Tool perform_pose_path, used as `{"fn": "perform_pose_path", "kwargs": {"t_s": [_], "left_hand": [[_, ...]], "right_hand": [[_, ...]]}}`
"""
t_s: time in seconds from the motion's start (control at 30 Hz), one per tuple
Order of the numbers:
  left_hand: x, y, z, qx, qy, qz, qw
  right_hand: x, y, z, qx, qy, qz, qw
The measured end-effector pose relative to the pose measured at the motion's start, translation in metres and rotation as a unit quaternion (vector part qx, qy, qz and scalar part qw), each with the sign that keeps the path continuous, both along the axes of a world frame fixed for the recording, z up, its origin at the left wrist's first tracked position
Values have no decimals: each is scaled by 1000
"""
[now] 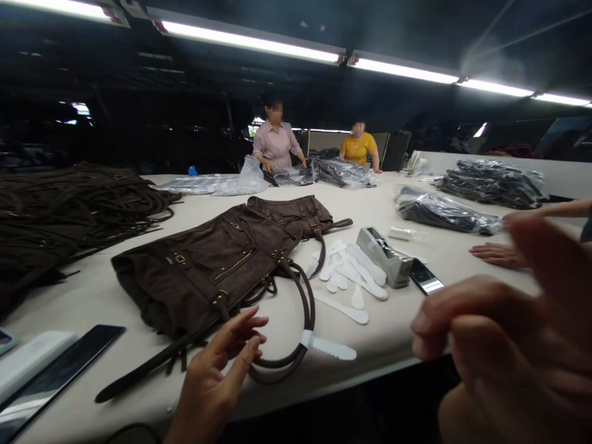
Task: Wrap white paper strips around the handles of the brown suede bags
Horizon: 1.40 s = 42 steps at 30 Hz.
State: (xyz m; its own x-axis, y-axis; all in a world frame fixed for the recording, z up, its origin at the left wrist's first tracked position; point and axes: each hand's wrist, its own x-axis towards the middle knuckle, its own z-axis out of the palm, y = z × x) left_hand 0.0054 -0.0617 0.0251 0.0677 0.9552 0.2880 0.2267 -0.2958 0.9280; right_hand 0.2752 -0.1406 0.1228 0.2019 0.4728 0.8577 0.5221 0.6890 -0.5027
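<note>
A dark brown handbag (208,265) with brass-coloured buckles and a zip lies flat before me. Its looped handles (311,302) reach toward the table's front edge. A white serrated strip (333,348) is wrapped round both handles, its tail pointing right. Beside the handles, my left hand (217,370) is open, thumb and fingers apart, with nothing seen between them. Close to the camera on the right, my right hand (499,345) is raised and blurred. Its thumb stands away from the half-curled fingers, and nothing shows in it.
White strips (351,268) lie beside a grey tape dispenser (386,256) and a phone (425,275). Brown bags (69,216) are heaped left. A dark tablet-like slab (65,370) lies front left. Another person's hand (499,253) rests right. Two people stand behind plastic-wrapped goods (342,172).
</note>
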Motion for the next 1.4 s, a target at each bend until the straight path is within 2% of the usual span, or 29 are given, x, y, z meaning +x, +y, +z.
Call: {"fn": "perform_pose_path", "kwargs": {"t_s": [0.03, 0.1, 0.23, 0.3, 0.37, 0.43, 0.5, 0.57, 0.63, 0.7, 0.83, 0.9, 1.0, 1.1, 1.2, 1.4], "left_hand": [[-5, 3, -8, 3, 21, 10, 1000], [-15, 3, -25, 9, 70, 27, 997], [-20, -9, -47, 52, 164, 14, 985], [-13, -15, -51, 111, 204, -20, 972], [0, -16, -55, 165, 248, -65, 952], [17, -13, -60, 188, 302, -101, 929], [35, -7, -66, 178, 357, -112, 910], [50, 1, -69, 152, 407, -99, 896], [61, 9, -67, 111, 435, -86, 889], [67, 14, -61, 55, 426, -106, 897], [67, 18, -47, -59, 331, -177, 925], [64, 20, -44, -81, 273, -192, 939], [60, 24, -42, -98, 170, -210, 958], [59, 27, -34, -137, 56, -250, 957], [63, 29, -25, -192, -32, -250, 948], [64, 36, -24, -259, -179, -150, 937]], "right_hand": [[-2, 8, -8, -24, 19, 12, 999], [-6, 23, -37, -105, 72, 29, 991], [-8, 39, -117, -296, 158, 28, 942], [-10, 37, -146, -338, 170, 5, 926], [-12, 34, -160, -332, 148, -38, 931], [-14, 33, -161, -297, 97, -91, 945], [-14, 36, -157, -279, 42, -110, 953], [-15, 42, -153, -320, 19, -70, 944], [-18, 49, -152, -395, 37, 9, 918], [-22, 55, -153, -448, 80, 87, 886], [-33, 59, -151, -462, 155, 228, 843], [-41, 60, -148, -452, 137, 257, 843], [-53, 63, -148, -410, 104, 210, 881], [-65, 71, -155, -371, 146, 137, 907], [-77, 79, -161, -371, 219, 146, 891], [-94, 94, -155, -349, 327, 198, 856]]}}
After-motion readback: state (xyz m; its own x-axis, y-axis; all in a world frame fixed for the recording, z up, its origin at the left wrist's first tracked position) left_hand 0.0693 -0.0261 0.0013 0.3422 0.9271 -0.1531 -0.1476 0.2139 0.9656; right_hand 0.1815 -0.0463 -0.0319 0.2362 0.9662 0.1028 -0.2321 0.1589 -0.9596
